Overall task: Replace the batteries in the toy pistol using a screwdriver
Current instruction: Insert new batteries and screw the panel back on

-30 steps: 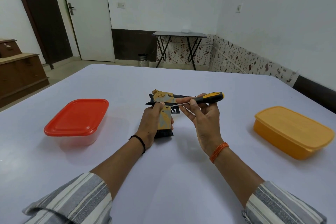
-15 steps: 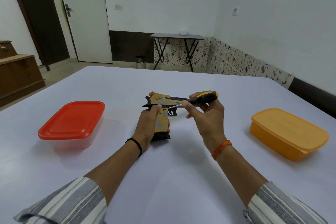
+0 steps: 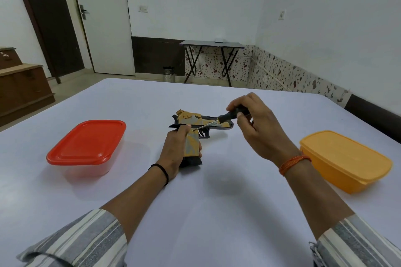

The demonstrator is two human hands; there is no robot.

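Note:
The toy pistol (image 3: 194, 121), yellow and grey with black parts, lies on its side at the middle of the white table (image 3: 206, 212), barrel pointing right. My left hand (image 3: 175, 149) grips its handle from the left. My right hand (image 3: 253, 128) is closed over the black handle of the screwdriver (image 3: 225, 117), held above the barrel. The thin metal shaft slants down to the left, and its tip rests at the top of the grip beside my left thumb. The end of the screwdriver's handle is hidden inside my fist.
A clear box with a red lid (image 3: 86, 145) stands on the table to the left. A closed orange box (image 3: 345, 160) stands to the right. Beyond the table are a small folding table (image 3: 211, 44), a white door and a wooden cabinet.
My right hand has turned over the screwdriver, now gripping it from above so the orange handle end is covered. The tip has settled at the top of the pistol's grip. The left hand stays put.

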